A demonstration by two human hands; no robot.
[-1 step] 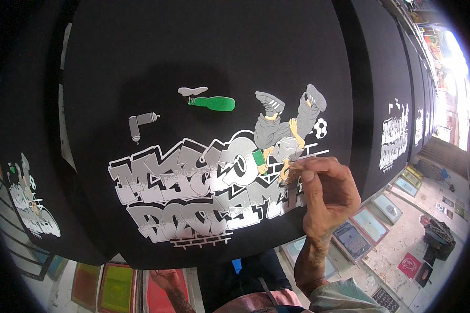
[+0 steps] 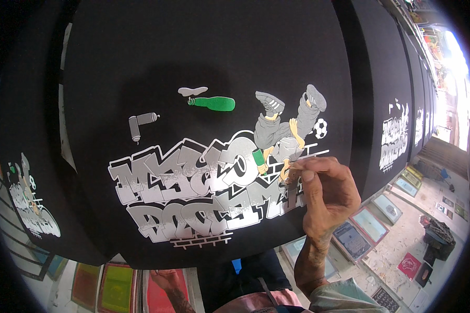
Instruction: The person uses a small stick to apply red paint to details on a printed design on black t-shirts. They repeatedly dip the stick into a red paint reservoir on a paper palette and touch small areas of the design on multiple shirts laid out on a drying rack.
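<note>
Counts: hands in view, 2. Main black cloth (image 2: 203, 41), 1, spread under the right hand across the middle of the view. On it, one large print: 2 rows of grey-white block lettering (image 2: 188, 177), 1 upside-down figure (image 2: 284, 133) with 2 grey shoes, 1 black-and-white ball (image 2: 320, 128), 2 grey spray cans (image 2: 142, 120) set at an angle to each other, 1 pale grey blob (image 2: 192, 91). Green bottles: 2, one lying apart (image 2: 214, 104) near the blob, one in the figure's hand. Similar prints on neighbouring black pieces: 1 at left (image 2: 34, 208), at least 2 at right (image 2: 395, 136); those beyond too small to count.

Grip, right hand (image 2: 331, 195): thumb and forefinger drawn nearly together in a pinch, other fingers curled behind. Fingertips lie over the figure's head, at the right part of the print. Whether they touch the cloth, or have something thin between them, cannot be told.

Grip, left hand (image 2: 167, 283): low in view, below the cloth's near edge, over a red frame (image 2: 159, 300). Fingers partly hidden; cannot tell whether it grasps anything.

Surroundings: 1 yellow frame (image 2: 116, 287) left of the red one; several frames (image 2: 352, 240) in a row at lower right, overlapped, not counted; 1 pink cloth (image 2: 410, 265) beyond them.
</note>
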